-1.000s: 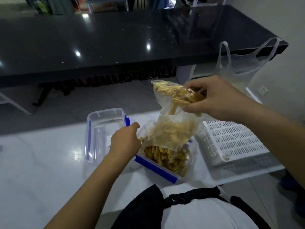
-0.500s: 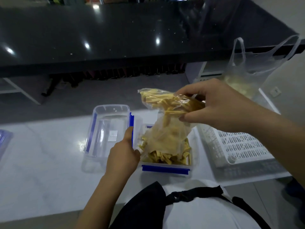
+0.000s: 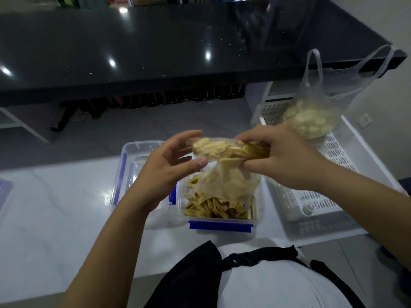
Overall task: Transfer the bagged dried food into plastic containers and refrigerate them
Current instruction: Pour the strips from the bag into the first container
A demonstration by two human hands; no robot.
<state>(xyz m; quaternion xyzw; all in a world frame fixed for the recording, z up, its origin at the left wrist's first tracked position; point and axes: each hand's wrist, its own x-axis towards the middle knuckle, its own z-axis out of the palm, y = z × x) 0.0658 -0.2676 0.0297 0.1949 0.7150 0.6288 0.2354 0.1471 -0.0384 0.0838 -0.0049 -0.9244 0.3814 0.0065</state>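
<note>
A person empties a clear plastic bag of yellow dried strips into a clear plastic container with blue latches at the centre of the frame, on a glossy white tabletop. The step in hand looks like the pour itself: the bag hangs upside down, its mouth inside the container, while a clump of strips sits caught in the upturned end. The next move probably calls for shaking or squeezing that clump down through the bag without letting it spill over the rim.

A white slatted plastic basket lies at the right of the frame. At its far end stands a thin translucent carrier bag of pale dried pieces, handles up, apparently waiting its turn. Left of centre, a second clear plastic container with blue trim sits just beside the first; nothing can be made out inside it.

The first container holds a loose layer of yellow strips and looks well filled. The right hand grips the raised end of the bag, fingers and thumb curled round the clump. The left hand sits beside that same end, fingers spread and loosely bent, thumb tip at the plastic, closed on nothing.
</note>
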